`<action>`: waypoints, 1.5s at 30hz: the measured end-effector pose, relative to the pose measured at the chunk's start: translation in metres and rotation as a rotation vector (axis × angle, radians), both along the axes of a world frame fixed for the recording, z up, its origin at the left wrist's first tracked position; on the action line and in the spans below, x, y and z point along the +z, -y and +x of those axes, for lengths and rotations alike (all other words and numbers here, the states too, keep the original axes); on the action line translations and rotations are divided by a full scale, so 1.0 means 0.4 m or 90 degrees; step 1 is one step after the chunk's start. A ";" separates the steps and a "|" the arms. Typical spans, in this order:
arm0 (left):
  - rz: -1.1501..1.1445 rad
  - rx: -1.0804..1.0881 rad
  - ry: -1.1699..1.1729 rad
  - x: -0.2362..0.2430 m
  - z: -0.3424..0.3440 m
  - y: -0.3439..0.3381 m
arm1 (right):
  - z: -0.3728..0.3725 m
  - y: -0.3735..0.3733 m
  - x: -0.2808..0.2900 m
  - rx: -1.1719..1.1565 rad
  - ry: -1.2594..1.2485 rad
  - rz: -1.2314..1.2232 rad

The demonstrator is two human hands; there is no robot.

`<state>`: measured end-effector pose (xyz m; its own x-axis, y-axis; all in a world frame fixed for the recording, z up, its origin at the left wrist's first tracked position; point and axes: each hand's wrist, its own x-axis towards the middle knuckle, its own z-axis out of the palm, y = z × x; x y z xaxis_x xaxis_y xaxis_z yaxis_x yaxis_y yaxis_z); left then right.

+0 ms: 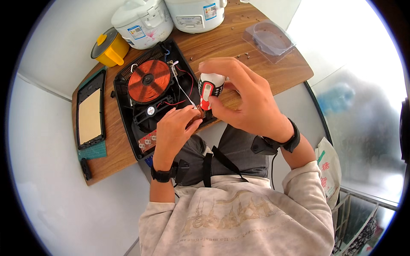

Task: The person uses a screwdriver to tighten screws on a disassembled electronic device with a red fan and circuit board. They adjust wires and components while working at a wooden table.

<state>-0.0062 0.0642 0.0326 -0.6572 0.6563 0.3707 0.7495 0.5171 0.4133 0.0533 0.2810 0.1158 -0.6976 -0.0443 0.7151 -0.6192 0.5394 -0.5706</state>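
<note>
An opened induction cooker base [121, 109] lies at the table's near edge, its black casing holding a round copper coil [141, 83], red and white wires and a red-brown board [147, 142] at the near left corner. My right hand [252, 91] grips a screwdriver [208, 89] with a red, white and black handle, held upright over the casing's near right corner. Its tip is mostly hidden. Beside it, my left hand [176, 128] has bent fingers at the edge of a small brown circuit board [201, 112], thumb and forefinger close to the screwdriver's tip.
Left of the base, a black frame with a cream panel [89, 117] rests on a green mat [97, 149]. Behind stand a yellow pot [106, 48] and two white rice cookers [147, 26] [194, 15]. Loose screws [239, 55] lie near a clear plastic tray [270, 39].
</note>
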 end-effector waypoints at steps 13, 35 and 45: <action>0.025 -0.003 0.013 -0.013 0.001 0.000 | 0.010 -0.011 -0.009 -0.014 -0.043 -0.099; -0.022 0.009 0.048 0.004 0.010 -0.012 | 0.030 -0.041 -0.045 -0.050 -0.017 -0.123; -0.016 0.002 -0.002 -0.028 0.011 -0.002 | 0.029 -0.037 -0.053 -0.056 -0.004 -0.118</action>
<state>-0.0017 0.0649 0.0215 -0.6581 0.6635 0.3558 0.7491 0.5297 0.3978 0.0648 0.2957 0.0945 -0.6890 0.1487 0.7093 -0.5781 0.4774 -0.6617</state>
